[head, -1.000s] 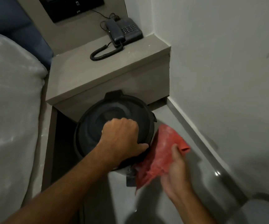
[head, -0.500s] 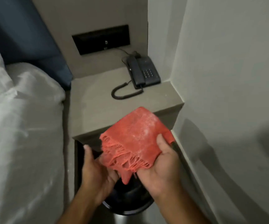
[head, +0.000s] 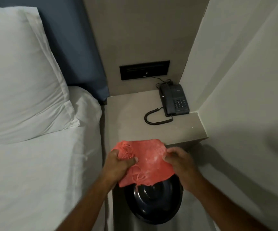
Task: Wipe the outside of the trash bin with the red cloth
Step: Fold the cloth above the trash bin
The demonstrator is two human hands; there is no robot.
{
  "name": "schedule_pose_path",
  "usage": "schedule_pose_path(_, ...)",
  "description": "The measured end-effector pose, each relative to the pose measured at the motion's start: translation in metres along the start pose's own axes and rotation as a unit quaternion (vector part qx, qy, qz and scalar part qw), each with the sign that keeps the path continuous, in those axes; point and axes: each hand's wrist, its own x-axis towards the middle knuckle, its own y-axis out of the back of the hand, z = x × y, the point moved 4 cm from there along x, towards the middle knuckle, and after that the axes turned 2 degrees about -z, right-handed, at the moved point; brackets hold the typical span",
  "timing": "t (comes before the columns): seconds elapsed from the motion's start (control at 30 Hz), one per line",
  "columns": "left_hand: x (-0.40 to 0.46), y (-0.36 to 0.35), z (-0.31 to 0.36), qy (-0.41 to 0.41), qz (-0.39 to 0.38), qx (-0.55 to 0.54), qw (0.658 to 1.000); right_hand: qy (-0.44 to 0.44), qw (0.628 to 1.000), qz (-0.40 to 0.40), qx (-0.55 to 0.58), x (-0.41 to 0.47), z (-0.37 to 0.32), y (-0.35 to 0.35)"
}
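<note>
Though frayed, red cloth (head: 149, 161) two-handed

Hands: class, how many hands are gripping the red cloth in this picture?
2. The left hand pinches the frayed left edge of the red cloth; the right hand pinches its right edge, above the trash bin. None appear hidden.

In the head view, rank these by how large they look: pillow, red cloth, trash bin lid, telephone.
1. pillow, by far the largest.
2. and 3. red cloth and trash bin lid: similar in apparent size; the cloth is nearer the camera and covers part of the lid, so unranked.
4. telephone, smallest.
</note>
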Motion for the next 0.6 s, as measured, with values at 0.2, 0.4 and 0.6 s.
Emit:
schedule_pose_path(0.2,0.090,0.003,0.000,0.051,0.116,-0.016,0.992,0.013,0.998,-0.004,-0.056,0.084,-0.014,-0.016)
schedule_pose_path(0.4,0.166,0.011,-0.031,0.170,0.162,-0.062,0.970,-0.097,0.984,-0.101,-0.109,0.163,0.026,-0.023)
schedule_pose_path(0.6,0.191,0.022,-0.047,0.109,0.225,0.014,0.968,-0.107,0.980,-0.131,-0.105,0.191,0.041,-0.024)
